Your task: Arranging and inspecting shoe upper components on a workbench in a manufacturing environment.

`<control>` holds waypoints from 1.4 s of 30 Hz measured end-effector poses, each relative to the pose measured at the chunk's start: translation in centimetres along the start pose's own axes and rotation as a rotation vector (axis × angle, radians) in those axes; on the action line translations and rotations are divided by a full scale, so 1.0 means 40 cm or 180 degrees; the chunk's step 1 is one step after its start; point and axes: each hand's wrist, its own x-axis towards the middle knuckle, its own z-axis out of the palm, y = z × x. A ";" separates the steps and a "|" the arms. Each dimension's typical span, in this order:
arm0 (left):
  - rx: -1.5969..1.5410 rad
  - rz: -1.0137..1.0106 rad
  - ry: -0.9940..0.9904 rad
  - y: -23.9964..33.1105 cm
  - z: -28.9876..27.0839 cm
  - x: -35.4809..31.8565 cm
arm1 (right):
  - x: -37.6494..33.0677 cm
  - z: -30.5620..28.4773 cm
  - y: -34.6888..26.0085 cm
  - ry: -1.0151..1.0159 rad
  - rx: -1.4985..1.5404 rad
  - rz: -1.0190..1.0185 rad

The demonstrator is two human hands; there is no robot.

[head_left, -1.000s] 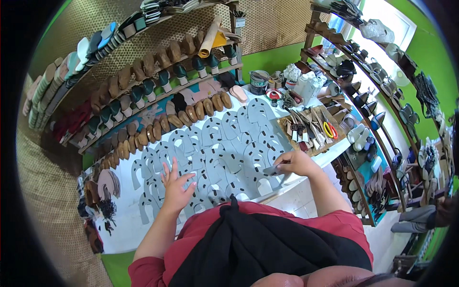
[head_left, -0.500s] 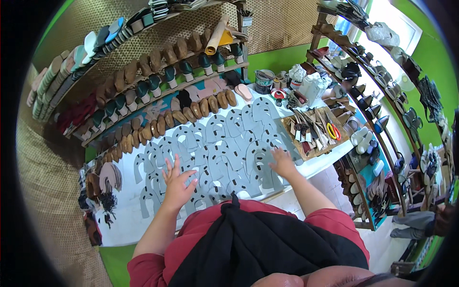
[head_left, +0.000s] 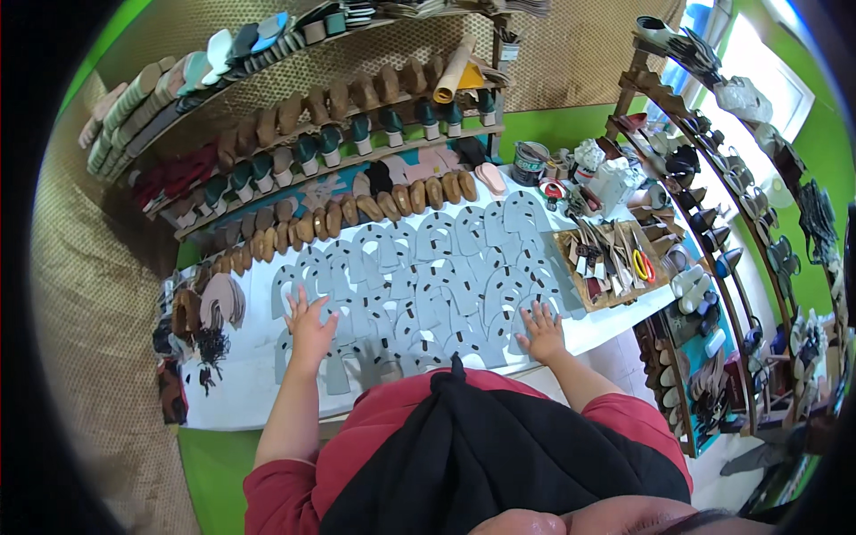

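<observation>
Rows of grey horseshoe-shaped pieces [head_left: 435,303], which look like shoe uppers, overlap across the white-topped table [head_left: 241,383]. Many carry a small black mark or tab. My left hand [head_left: 310,332] is over the left part of the rows, fingers spread, with nothing in it. Toward the right end of the pieces, my right hand [head_left: 542,333] is also open and empty, palm down. Whether either palm touches the pieces, I cannot tell.
Brown shoe lasts [head_left: 343,210] line the table's back. At right lies a tool board [head_left: 611,263] with yellow-red scissors [head_left: 642,265]; behind it stands a can [head_left: 530,164]. Pinkish insoles [head_left: 221,301] lie at left. Shoe racks [head_left: 713,205] rise on the right.
The view has shifted, so the scene sits further right. My left hand has moved left along the pieces. My right hand has come nearer the table's front edge, fingers now pointing forward.
</observation>
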 end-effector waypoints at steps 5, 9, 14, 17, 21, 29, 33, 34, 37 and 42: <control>0.0391 -0.1035 -0.0281 -0.225 0.058 -0.030 | 0.003 -0.008 -0.006 -0.0075 0.0050 0.0083; 0.0523 -0.1237 -0.0524 -0.348 0.081 -0.084 | -0.024 -0.012 -0.029 -0.0049 0.0065 0.0104; 0.0770 -0.1225 -0.0838 -0.471 0.104 -0.144 | -0.061 -0.019 -0.127 0.0025 -0.0011 0.0046; 0.0807 -0.0848 -0.0905 -0.533 0.128 -0.188 | -0.076 -0.022 -0.196 0.0111 0.0021 -0.0041; 0.0912 -0.0409 -0.1388 -0.595 0.144 -0.257 | -0.090 -0.021 -0.322 0.0309 0.0198 -0.0106; 0.0747 -0.0395 -0.1327 -0.768 0.021 -0.329 | -0.097 -0.017 -0.666 0.0189 -0.0010 -0.0506; 0.0794 -0.0645 -0.1138 -0.899 -0.045 -0.370 | -0.091 0.002 -0.853 0.0356 0.0132 -0.0644; 0.0795 -0.0675 -0.1125 -0.926 -0.056 -0.382 | -0.091 0.016 -0.892 0.0384 0.0132 -0.0689; 0.0809 -0.0870 -0.1050 -0.990 -0.083 -0.418 | -0.106 0.056 -0.967 0.0241 -0.0039 -0.0794; 0.0777 -0.0828 -0.1062 -1.035 -0.105 -0.453 | -0.097 0.141 -0.957 0.0418 0.0065 -0.0840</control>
